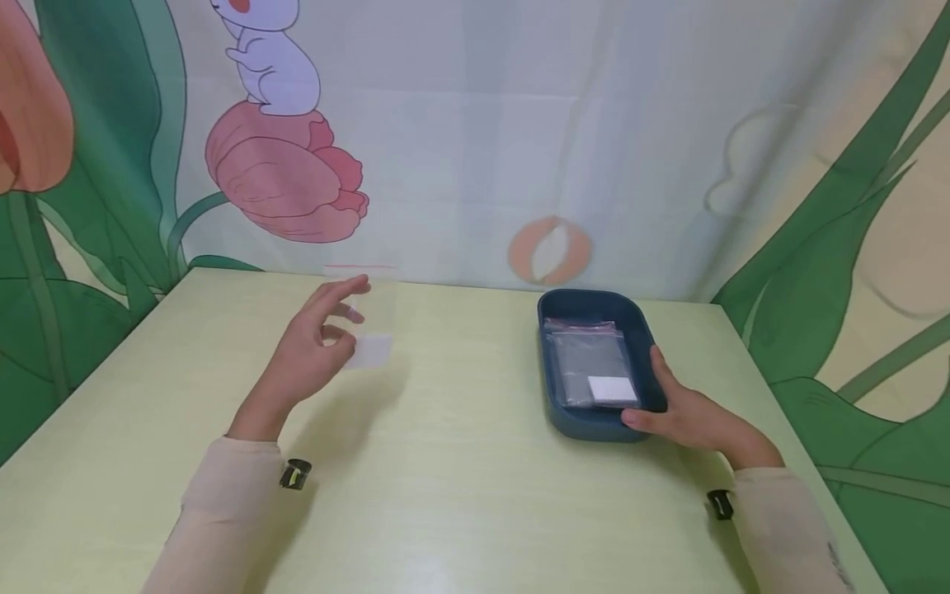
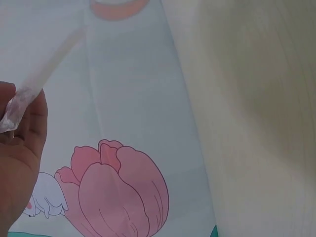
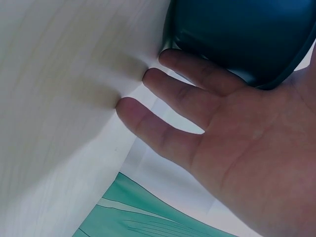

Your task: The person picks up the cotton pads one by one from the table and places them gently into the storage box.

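Note:
My left hand [image 1: 313, 342] is raised above the table's left half and pinches a clear zip bag [image 1: 377, 307] between thumb and fingers. A whitish panel shows low on this bag, and a thin reddish line runs along its top. In the left wrist view the bag [image 2: 52, 61] appears almost edge-on. My right hand [image 1: 693, 422] holds the right side of a dark blue tray [image 1: 590, 427], thumb over the rim. Several clear zip bags [image 1: 590, 359] lie stacked in the tray, the top one with a white panel. In the right wrist view three fingertips touch the table beside the tray [image 3: 237, 34].
The pale wood-grain table [image 1: 460, 495] ends at a hanging curtain [image 1: 460, 165] printed with flowers, leaves and a white animal. A black clip-like piece [image 1: 295, 474] sits at the left cuff, and another [image 1: 720, 504] at the right cuff.

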Available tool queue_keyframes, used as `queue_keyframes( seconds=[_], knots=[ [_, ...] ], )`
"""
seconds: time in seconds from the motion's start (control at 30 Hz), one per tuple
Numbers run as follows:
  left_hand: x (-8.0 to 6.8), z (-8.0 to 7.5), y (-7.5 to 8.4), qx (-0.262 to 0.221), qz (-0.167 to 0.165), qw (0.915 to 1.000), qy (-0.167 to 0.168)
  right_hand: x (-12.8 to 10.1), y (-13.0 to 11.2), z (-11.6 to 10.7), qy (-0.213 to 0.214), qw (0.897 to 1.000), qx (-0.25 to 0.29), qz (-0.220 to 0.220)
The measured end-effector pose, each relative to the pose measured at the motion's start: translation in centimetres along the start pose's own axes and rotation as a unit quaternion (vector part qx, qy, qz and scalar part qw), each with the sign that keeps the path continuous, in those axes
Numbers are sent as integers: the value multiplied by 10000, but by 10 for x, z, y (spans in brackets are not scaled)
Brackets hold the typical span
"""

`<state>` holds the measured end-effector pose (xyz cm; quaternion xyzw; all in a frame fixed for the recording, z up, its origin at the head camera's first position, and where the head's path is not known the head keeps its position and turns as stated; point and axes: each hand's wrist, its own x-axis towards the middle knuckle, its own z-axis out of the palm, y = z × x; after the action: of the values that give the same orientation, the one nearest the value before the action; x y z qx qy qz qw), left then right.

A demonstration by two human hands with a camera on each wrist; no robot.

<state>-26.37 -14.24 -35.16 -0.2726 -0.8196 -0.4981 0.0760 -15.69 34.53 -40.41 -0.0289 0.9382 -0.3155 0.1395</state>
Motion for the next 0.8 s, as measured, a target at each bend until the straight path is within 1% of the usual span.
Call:
queue_keyframes(
  seconds=[0.2,0.4,0.5,0.7,0.8],
  knots=[
    [2,3,2,20,55,10000,-29,0,-1,0,-29,9999,108,49],
    [2,3,3,157,115,9998,-109,0,3,-1,-25,9998,139,101],
    [2,4,1,160,209,9995,-149,0,4,-1,-22,9998,122,123],
    [2,8,-3,36,510,9984,-230,1,4,-1,-27,9997,102,204],
    [2,11,-3,50,501,9980,-391,2,3,-1,-32,9998,93,164]
  ],
)
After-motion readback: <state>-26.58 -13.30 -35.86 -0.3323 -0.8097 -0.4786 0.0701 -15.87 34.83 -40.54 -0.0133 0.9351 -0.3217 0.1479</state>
